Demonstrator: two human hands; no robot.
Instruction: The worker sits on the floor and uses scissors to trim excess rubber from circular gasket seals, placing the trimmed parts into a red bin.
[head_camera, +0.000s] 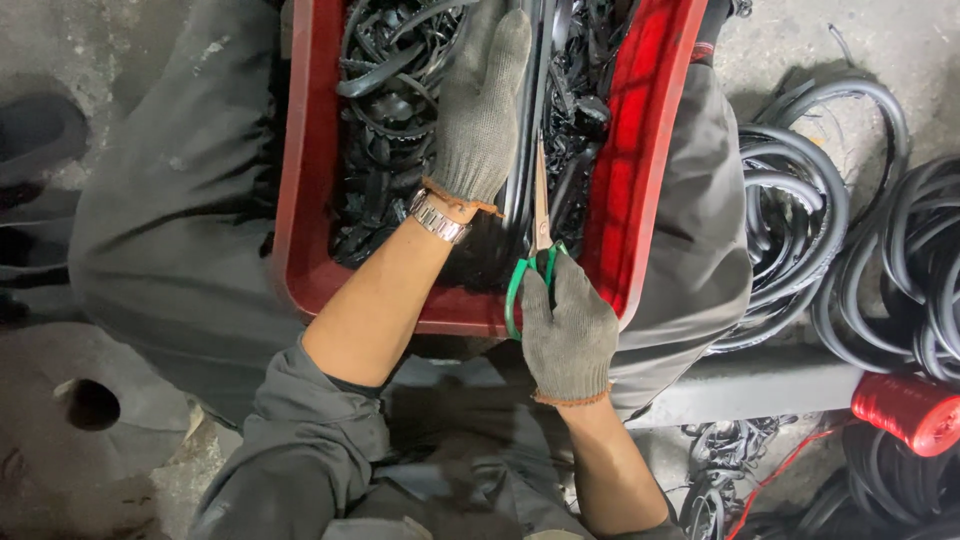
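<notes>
Now | left hand (482, 105) flat on rubber strips (385, 110) | right hand (568, 330) gripping scissors (538, 235) | red crate (305, 200)

The top frame edge is cutting off the red plastic crate (300, 200), while the grey-gloved right hand (568, 335) is hiding the green scissor handles (520, 285).

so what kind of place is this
Probably a small workshop or scrap-sorting spot, worked at floor level. Coils of black rubber tubing lie on a rough concrete floor, a red crate holds black rubber offcuts, and the gloved right hand holds green-handled scissors.
</notes>
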